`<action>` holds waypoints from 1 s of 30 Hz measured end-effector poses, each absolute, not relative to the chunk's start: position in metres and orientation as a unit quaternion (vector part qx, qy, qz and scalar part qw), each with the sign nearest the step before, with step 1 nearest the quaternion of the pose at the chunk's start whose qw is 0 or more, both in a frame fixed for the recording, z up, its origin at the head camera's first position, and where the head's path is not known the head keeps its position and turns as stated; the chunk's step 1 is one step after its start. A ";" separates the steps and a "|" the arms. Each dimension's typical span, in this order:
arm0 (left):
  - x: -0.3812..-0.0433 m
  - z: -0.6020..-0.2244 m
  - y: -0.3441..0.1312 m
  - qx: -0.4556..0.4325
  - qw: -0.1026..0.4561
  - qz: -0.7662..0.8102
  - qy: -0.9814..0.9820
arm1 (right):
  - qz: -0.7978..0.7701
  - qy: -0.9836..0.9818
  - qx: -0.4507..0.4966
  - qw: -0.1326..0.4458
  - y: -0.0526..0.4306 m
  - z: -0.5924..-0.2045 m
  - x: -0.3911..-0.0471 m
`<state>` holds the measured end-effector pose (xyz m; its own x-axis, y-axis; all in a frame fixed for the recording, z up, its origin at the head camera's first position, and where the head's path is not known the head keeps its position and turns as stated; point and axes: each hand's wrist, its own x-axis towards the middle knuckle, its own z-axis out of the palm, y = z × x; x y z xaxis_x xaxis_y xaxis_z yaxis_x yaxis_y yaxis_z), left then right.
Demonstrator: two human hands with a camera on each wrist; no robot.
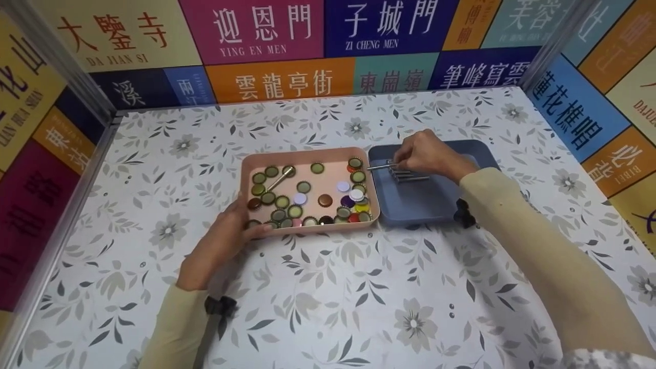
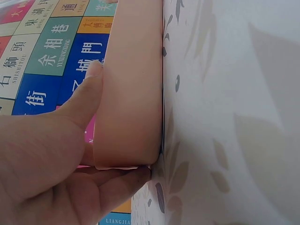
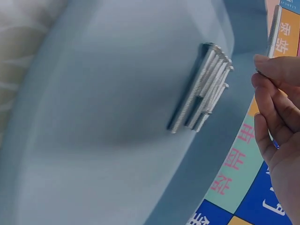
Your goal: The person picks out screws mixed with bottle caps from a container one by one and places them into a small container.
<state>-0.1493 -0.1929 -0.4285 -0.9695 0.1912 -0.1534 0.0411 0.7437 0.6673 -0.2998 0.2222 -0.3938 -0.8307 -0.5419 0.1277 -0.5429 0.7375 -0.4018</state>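
Note:
My left hand [image 1: 225,233] grips the near left corner of a pink tray [image 2: 131,84], thumb along its front wall and fingers against the end. Inside that tray lie many bottle caps [image 1: 325,200], mostly undersides up, and one silvery screw [image 1: 280,180] among them. Between thumb and fingers, my right hand [image 1: 428,154] pinches another metal screw [image 3: 275,28]. It is held at the far left side of a blue-grey tray [image 1: 420,202], its threaded end pointing toward the pink tray. Below this hand, several more screws [image 3: 206,89] lie bunched together in the blue-grey tray.
Both trays stand side by side on a table with a floral cover [image 1: 328,287]. Panels with large printed characters [image 1: 279,79] border the table at the back, left and right. A dark bow [image 1: 464,213] hangs from the right sleeve, close to the blue-grey tray's front rim.

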 end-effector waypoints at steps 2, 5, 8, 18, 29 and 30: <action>-0.149 -0.429 -0.193 0.066 0.105 0.352 0.928 | 0.216 -0.935 0.283 -0.005 0.224 -0.396 -0.299; -0.150 -0.429 -0.193 0.066 0.105 0.355 0.927 | 0.211 -0.938 0.273 -0.011 0.226 -0.396 -0.298; -0.150 -0.429 -0.194 0.068 0.106 0.356 0.926 | 0.203 -0.941 0.270 -0.016 0.229 -0.396 -0.298; -0.149 -0.428 -0.194 0.058 0.114 0.351 0.928 | 0.176 -0.949 0.261 -0.033 0.250 -0.397 -0.295; -0.149 -0.429 -0.194 0.070 0.101 0.359 0.925 | 0.171 -0.960 0.197 -0.099 0.271 -0.397 -0.287; -0.149 -0.429 -0.194 0.069 0.102 0.358 0.925 | 0.172 -0.961 0.192 -0.103 0.273 -0.398 -0.287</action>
